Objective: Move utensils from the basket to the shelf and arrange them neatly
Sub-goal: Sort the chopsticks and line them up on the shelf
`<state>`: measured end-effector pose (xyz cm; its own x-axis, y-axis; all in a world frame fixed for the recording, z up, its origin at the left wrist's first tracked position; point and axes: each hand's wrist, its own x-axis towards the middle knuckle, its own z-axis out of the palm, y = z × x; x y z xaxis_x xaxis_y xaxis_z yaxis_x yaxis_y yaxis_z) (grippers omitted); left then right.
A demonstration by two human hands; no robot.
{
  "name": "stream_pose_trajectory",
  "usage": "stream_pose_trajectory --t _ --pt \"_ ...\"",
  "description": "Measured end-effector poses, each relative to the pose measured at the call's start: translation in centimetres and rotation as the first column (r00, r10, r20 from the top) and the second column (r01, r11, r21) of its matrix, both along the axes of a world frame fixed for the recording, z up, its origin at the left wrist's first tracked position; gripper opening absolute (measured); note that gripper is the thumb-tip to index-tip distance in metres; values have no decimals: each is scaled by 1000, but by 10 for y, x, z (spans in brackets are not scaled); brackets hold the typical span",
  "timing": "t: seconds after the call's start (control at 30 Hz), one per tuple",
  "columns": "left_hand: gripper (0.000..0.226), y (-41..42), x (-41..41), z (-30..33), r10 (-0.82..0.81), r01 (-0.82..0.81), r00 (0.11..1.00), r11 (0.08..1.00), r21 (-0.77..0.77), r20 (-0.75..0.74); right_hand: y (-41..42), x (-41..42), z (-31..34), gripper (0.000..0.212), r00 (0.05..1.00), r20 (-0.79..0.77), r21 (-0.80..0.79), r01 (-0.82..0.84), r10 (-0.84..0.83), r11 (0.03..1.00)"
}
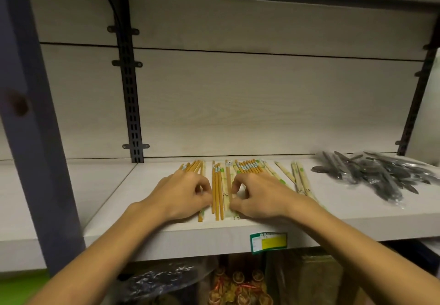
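Shelf (238,231) first: its pale, wood-grained board is already carrying most of the stock, so I am judging the task well along, with tidying left; the basket is not showing. Bagged spoons (371,173), dark and glossy in crinkled plastic, are lying heaped at the right, not yet straightened. Chopsticks (217,192), slim tan sticks, some paper-sleeved, are lying in rows mid-shelf. My left hand (183,197) and right hand (259,197) are resting on them, both grips curled, fingertips pinching sticks together.
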<state>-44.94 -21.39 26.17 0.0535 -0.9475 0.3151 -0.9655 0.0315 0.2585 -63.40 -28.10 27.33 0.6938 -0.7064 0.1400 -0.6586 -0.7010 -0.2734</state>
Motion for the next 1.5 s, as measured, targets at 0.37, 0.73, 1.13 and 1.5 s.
stream_pose_trajectory --t 0.37,0.73,1.13,1.5 --pt "18 4 -10 -2 71 -75 997 984 -160 -30 -1 3 -9 20 996 86 69 -16 10 998" --pt "12 1 -27 4 98 -114 986 987 -115 -134 -7 -1 -8 17 962 272 128 -18 -18 992" --pt "29 -18 -55 11 223 -223 975 971 88 8 -30 -56 -8 12 927 370 81 26 -55 996" --pt "16 -24 -56 14 252 -257 966 960 109 60 -34 -67 -13 12 911 412 38 -47 27 998"
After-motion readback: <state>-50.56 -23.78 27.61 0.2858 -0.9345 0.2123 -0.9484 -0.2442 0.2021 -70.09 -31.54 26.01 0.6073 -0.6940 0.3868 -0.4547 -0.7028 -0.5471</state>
